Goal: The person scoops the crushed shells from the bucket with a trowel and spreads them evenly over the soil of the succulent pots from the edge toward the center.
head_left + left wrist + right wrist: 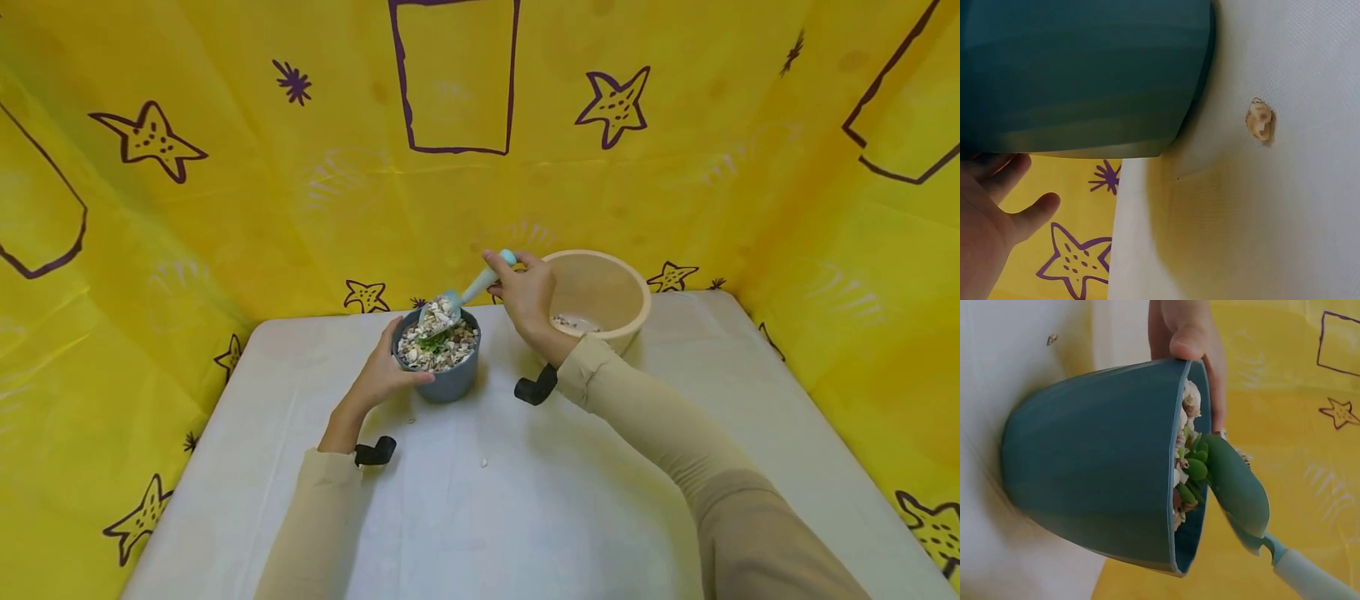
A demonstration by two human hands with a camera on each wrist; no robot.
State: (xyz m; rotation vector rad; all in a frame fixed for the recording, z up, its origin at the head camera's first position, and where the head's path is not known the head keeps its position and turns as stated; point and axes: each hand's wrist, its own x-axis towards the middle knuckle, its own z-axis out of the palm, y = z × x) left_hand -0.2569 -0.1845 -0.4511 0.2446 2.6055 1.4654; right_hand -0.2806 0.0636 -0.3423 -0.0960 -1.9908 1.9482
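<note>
A blue-grey flower pot (453, 385) stands on the table, filled near its rim with small shells (457, 354). Among the shells grows a green succulent (1196, 465). My left hand (378, 375) grips the pot from the left, its thumb along the near side by the rim. With my right hand (528, 296) I hold a small light-blue trowel (480, 285) by its handle, the scoop slanting down over the pot. A heap of shell pieces (438, 313) lies in the scoop. In the right wrist view, the scoop's lower end is right at the succulent's leaves.
A large cream bucket (636, 310) stands right behind my right hand, with some shells on its bottom. One loose shell (1260, 119) lies on the white tablecloth (450, 517) near the pot, another (484, 462) closer to me. A yellow patterned curtain (337, 208) encloses the table.
</note>
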